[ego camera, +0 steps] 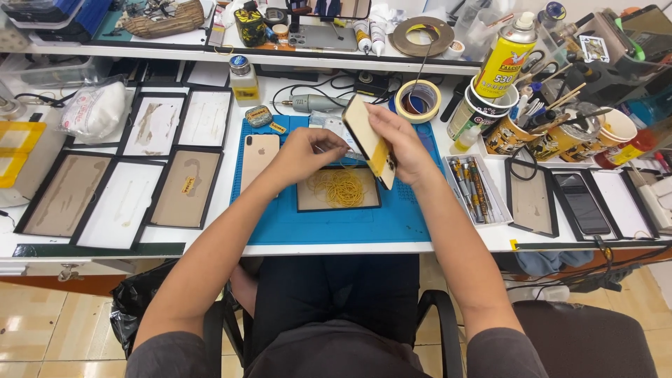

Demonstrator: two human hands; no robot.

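My right hand [402, 143] holds a flat phone-shaped panel [369, 140], cream with a yellow lower part, tilted on edge above the blue work mat [406, 217]. My left hand [306, 150] reaches toward the panel's left side, fingers pinched close to it; what they pinch is too small to tell. Below both hands a shallow black-framed tray [302, 203] holds a heap of yellow rubber bands [339, 187]. A gold phone [257, 155] lies back-up on the mat to the left.
Several black-framed screen panels [115, 189] cover the table's left side, and more lie at right [532, 199]. A tray of screwdrivers [470, 182], tape rolls [418, 100], cups of tools [553, 133], a yellow spray can [505, 59] and a rotary tool [315, 103] crowd the back.
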